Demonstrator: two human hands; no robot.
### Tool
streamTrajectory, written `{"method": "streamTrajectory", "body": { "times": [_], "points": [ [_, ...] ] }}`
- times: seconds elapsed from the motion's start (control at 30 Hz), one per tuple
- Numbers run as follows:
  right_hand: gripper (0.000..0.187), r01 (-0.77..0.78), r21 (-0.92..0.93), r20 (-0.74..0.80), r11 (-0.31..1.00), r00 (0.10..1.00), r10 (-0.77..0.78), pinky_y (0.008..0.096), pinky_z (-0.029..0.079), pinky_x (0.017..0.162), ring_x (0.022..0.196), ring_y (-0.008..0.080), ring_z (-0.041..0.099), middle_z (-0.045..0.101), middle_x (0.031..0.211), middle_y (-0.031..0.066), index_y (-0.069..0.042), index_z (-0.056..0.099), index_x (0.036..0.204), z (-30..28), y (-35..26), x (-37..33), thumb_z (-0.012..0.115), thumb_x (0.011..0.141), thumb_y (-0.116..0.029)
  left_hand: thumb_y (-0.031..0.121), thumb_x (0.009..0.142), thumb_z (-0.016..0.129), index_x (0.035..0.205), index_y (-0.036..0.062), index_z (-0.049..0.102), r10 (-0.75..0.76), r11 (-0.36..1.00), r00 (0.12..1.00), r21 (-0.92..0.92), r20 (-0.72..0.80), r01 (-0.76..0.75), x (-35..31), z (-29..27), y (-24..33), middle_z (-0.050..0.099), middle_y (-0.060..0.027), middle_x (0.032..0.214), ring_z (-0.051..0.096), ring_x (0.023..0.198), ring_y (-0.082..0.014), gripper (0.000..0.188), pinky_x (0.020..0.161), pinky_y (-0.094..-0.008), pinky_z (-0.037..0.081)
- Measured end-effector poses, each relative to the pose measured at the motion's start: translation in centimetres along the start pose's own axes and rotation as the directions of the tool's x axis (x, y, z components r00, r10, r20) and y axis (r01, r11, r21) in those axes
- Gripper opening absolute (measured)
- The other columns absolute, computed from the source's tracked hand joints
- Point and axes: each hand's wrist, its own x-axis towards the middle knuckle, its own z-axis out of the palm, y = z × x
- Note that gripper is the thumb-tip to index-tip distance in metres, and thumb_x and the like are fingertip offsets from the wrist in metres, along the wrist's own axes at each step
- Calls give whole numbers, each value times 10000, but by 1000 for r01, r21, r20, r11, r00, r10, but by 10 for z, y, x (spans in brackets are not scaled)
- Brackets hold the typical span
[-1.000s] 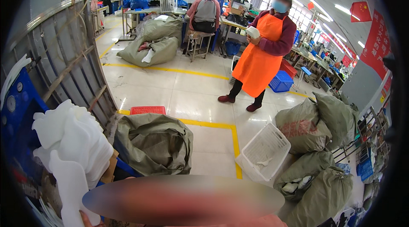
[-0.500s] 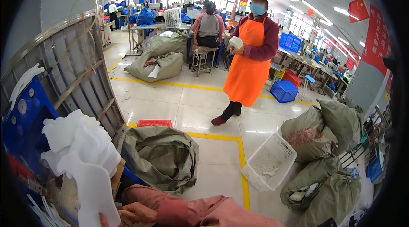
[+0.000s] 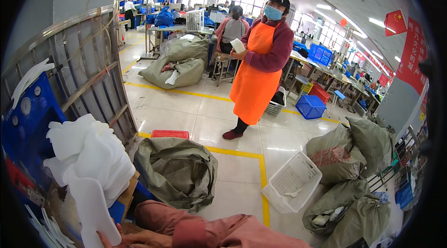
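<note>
A tall, irregular stack of white insole-shaped sheets (image 3: 109,166) stands at the lower left. From it a single white insole (image 3: 91,206) reaches down toward the lower edge. Fingers of my left hand (image 3: 106,239) curl over that insole's near end; the rest of the hand is out of the picture. My right hand (image 3: 146,239), under a pink cuff, lies just to the right, close to the insole's end. Its fingers are cut off by the lower edge, so their grip is unclear.
A blue machine with gauges (image 3: 32,103) is left of the stack. In front sits a wide-mouthed grey-green sack (image 3: 179,171) beside a red crate (image 3: 170,134). Rightward are a white basket (image 3: 291,187) and full sacks (image 3: 337,152). A person in an orange apron (image 3: 258,75) stands ahead, holding white pieces.
The top insole's near end and my left fingers have shifted slightly left. The aproned person has moved left, and a basket shows behind them. The whole view has shifted a little.
</note>
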Motion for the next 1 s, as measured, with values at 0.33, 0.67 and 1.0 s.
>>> {"method": "streamTrajectory", "body": {
  "times": [0.33,0.67,1.0],
  "points": [
    [392,-62,-111,98,992,993,73,342,546,873,1052,213,646,674,1156,118,-25,645,1300,0,6,1,608,1043,-319,537,908,719,1476,86,536,-2,998,1000,64,-30,4,-27,33,15,636,-159,1288,681,1017,-323,747,833,-407,574],
    [366,-93,-110,128,990,986,107,353,549,880,1036,215,657,687,1133,130,-28,661,1301,3,15,-3,612,1041,-281,576,913,709,1409,71,581,-144,988,987,48,-73,148,-17,10,15,672,-168,1189,629,770,-245,719,600,-331,499],
    [344,-110,-117,134,987,983,126,364,552,887,1021,216,669,700,1109,142,-30,677,1301,0,17,-4,616,1039,-243,421,995,666,1488,34,513,-4,990,991,141,-130,23,-44,46,21,695,-176,1162,694,890,-287,645,686,-337,569]
  ]
}}
